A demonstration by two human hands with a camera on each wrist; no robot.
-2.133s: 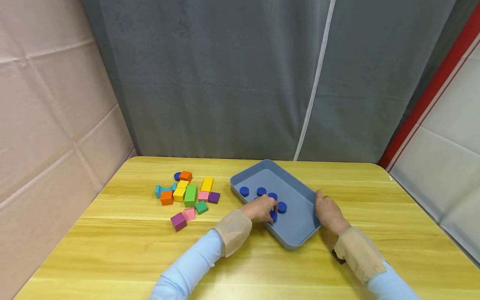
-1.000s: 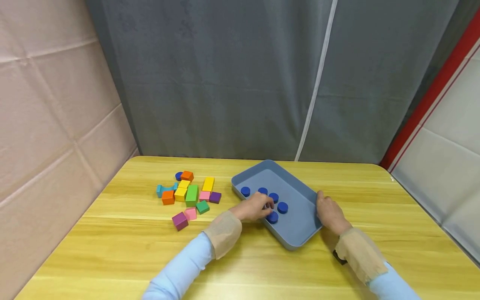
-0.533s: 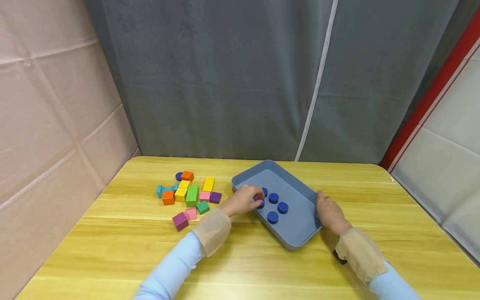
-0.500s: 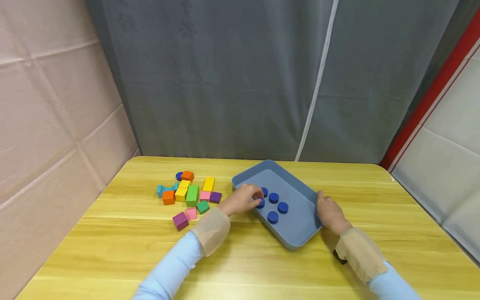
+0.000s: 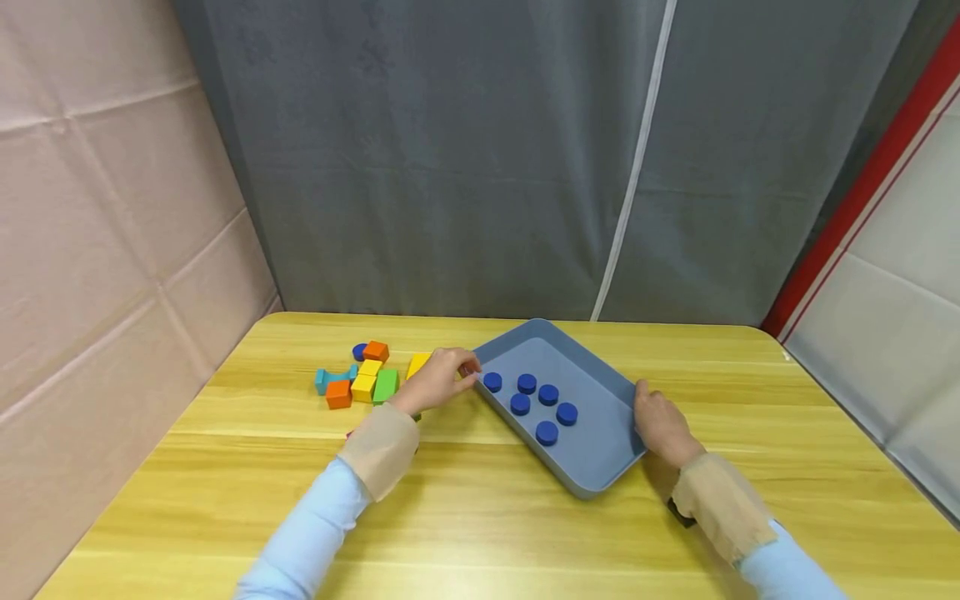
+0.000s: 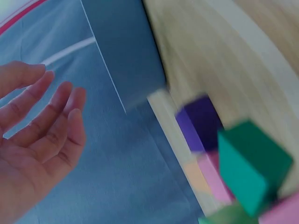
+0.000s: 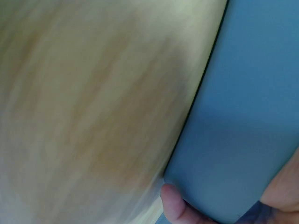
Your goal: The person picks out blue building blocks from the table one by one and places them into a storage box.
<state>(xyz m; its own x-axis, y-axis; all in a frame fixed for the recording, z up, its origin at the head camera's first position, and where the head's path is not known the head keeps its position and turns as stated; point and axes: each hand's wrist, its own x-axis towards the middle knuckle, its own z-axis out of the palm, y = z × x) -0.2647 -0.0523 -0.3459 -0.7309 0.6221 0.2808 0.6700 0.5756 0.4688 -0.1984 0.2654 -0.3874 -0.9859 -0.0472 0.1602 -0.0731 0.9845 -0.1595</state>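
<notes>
A blue-grey tray (image 5: 603, 433) stands tilted across the table's middle, with several dark blue discs (image 5: 547, 432) lying flat in it. My right hand (image 5: 660, 421) grips the tray's right-hand wall; in the right wrist view its thumb (image 7: 172, 201) curls at the rim. Just outside the tray's left corner is my left hand (image 5: 437, 382), raised with nothing in it. The left wrist view shows those fingers (image 6: 70, 130) loosely bent and apart, beside the tray wall (image 6: 128, 51). My left hand and wrist partly hide the block group.
Coloured blocks cluster left of the tray, among them a green block (image 5: 386, 385), an orange block (image 5: 339, 394) and a light blue arch-shaped block (image 5: 333, 379). A further blue disc (image 5: 359, 352) lies at their back. A grey curtain (image 5: 450, 167) hangs behind the table (image 5: 480, 533).
My left hand has let go of a blue disc inside the tray and moved left, out past the tray's wall and over the blocks. The right hand keeps its grip on the tray.
</notes>
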